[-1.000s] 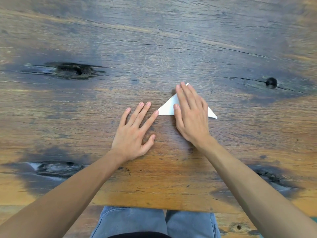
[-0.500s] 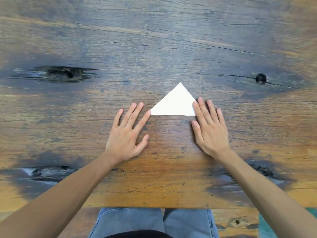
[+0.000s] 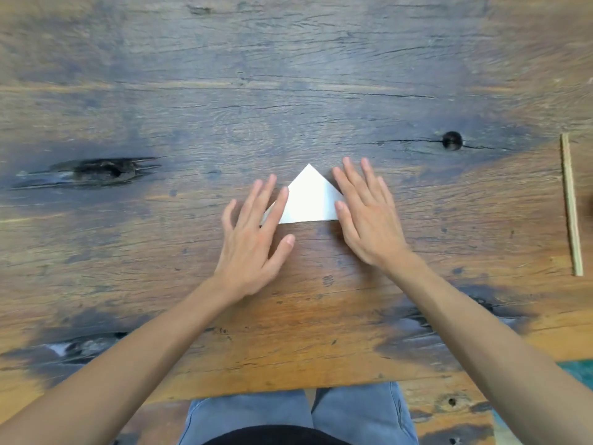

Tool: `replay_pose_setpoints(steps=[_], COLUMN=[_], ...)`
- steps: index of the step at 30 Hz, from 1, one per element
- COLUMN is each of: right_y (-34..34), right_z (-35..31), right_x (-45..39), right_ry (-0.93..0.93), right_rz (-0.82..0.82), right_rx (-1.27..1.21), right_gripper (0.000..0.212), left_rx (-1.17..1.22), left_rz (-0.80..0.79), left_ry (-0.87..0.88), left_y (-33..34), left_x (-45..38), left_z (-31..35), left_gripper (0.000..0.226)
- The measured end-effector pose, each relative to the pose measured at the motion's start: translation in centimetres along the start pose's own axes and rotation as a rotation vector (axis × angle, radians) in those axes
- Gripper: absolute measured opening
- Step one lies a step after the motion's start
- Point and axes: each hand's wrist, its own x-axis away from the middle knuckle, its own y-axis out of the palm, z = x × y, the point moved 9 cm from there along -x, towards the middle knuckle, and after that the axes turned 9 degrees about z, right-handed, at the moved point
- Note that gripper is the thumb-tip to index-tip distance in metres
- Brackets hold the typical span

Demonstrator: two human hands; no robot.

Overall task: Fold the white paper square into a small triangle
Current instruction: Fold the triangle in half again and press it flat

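Observation:
The white paper [image 3: 310, 197] lies flat on the wooden table [image 3: 288, 91] as a triangle, apex pointing away from me and long edge toward me. My left hand [image 3: 256, 232] rests palm down with spread fingers over the paper's left corner. My right hand [image 3: 365, 213] lies flat over the right corner, its thumb along the paper's right side. Both corners are hidden under the fingers. Neither hand grips anything.
A thin wooden stick [image 3: 571, 203] lies at the right side of the table. A dark knot hole [image 3: 451, 140] sits beyond my right hand and a long dark crack [image 3: 96, 171] to the far left. The table's near edge runs just above my knees [image 3: 298, 412].
My left hand slid right onto the paper's left corner. My right hand, first flat on top of the paper, went off to its right and now lies on its right corner.

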Motion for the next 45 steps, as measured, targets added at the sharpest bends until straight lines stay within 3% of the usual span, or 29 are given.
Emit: replay_pose_setpoints(steps=[5, 12, 23, 45], right_y=[2.1, 4.2, 4.2, 3.5], right_z=[-1.8, -0.9, -0.1, 2.9], right_x=[-2.6, -1.9, -1.4, 2.2], right_ry=[-0.136, -0.164, -0.18, -0.106], right_rz=[-0.088, -0.078, 0.019, -0.076], right_rx=[0.097, 0.158, 0.134, 0.15], right_gripper=[0.059, 0.061, 0.063, 0.065], left_rx=[-0.13, -0.212, -0.198, -0.276], left_rz=[-0.144, -0.158, -0.111, -0.178], left_ry=[0.095, 0.207, 0.214, 0.08], left_y=[3.2, 5.6, 6.0, 3.6], left_x=[-5.1, -5.6, -5.1, -0.3], left_z=[2.7, 1.6, 0.3, -3.9], left_gripper=[0.074, 0.077, 0.072, 0.067])
